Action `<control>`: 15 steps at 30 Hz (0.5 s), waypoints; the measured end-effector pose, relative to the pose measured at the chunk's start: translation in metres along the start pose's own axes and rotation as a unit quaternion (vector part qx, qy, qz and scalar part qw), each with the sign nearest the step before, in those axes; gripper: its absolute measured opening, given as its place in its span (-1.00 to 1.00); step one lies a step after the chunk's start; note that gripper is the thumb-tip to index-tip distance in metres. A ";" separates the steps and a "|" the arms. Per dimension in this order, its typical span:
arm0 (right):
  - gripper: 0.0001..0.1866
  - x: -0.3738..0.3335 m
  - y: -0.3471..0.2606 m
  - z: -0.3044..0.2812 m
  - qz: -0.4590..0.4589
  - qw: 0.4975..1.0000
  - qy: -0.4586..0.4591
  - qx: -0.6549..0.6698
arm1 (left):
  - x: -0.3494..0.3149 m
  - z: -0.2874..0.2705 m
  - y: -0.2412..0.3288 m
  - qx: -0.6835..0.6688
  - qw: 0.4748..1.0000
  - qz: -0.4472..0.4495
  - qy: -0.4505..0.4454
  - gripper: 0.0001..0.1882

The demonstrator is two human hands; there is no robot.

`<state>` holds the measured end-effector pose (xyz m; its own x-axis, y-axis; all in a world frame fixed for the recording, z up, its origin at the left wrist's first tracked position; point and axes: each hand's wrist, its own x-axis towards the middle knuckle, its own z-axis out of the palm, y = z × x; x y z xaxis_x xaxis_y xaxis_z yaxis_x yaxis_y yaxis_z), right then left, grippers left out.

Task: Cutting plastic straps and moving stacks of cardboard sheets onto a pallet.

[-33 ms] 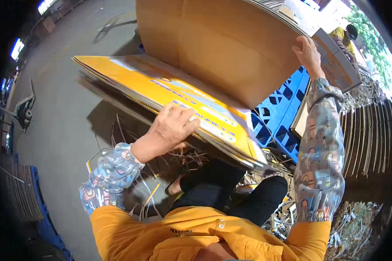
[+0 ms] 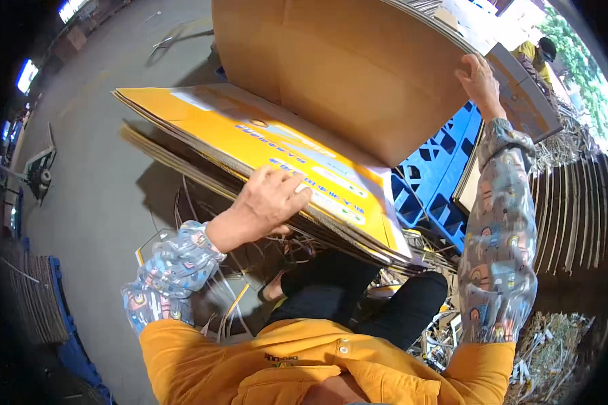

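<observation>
My left hand (image 2: pixel 263 206) is closed over the near edge of a tilted stack of yellow printed cardboard sheets (image 2: pixel 213 125), thumb side and some fingers hidden beneath. Below the stack's left end, several more sheets (image 2: pixel 157 154) hang fanned apart from it. Brown cardboard sheets (image 2: pixel 358 74) stand up behind, leaning back, with their plain inner side toward me. At their upper right edge my right hand (image 2: pixel 481 88) grips the rim, its fingers bent over the edge. The stack's near right corner reaches down close to my knee.
A blue plastic pallet (image 2: pixel 429 175) lies under and right of the cardboard. Stacked cardboard (image 2: pixel 581 216) stands at the right. Scraps and strips (image 2: pixel 547 351) litter the ground by my legs. Another person (image 2: pixel 537 57) is at the far right. More sheets on a blue pallet (image 2: pixel 37 297) sit at left.
The loose lower sheets at the left end, blurred before, now show sharper and spread a little further from the yellow stack. Both hands keep nearly the same place and hold.
</observation>
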<state>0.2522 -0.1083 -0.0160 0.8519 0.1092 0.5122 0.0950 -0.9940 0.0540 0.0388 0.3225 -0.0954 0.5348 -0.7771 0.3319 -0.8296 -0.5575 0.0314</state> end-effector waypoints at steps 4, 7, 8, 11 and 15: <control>-0.61 0.002 0.005 -0.001 0.011 1.000 -0.013 0.000 | -0.011 0.019 -0.006 -0.030 0.999 0.030 0.001 -0.34; -0.59 -0.004 0.013 0.011 -0.031 0.995 0.057 -0.082 | 0.005 0.015 -0.010 -0.002 0.998 0.044 0.048 -0.53; -0.57 -0.008 0.016 0.013 -0.057 0.990 0.089 -0.096 | 0.009 0.014 -0.013 -0.002 0.998 0.047 0.046 -0.53; -0.47 -0.016 0.011 0.012 -0.060 0.992 0.087 -0.073 | 0.014 0.012 -0.021 -0.003 0.997 0.056 0.044 -0.51; -0.51 -0.037 0.030 0.001 -0.008 0.996 0.074 0.044 | 0.025 0.016 -0.023 0.000 0.994 0.082 0.070 -0.49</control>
<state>0.2242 -0.1425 -0.0344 0.7655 0.1171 0.6326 0.1589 -0.9873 -0.0095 0.0737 0.3115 -0.1028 0.3643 -0.8093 0.4608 -0.9038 -0.4266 -0.0348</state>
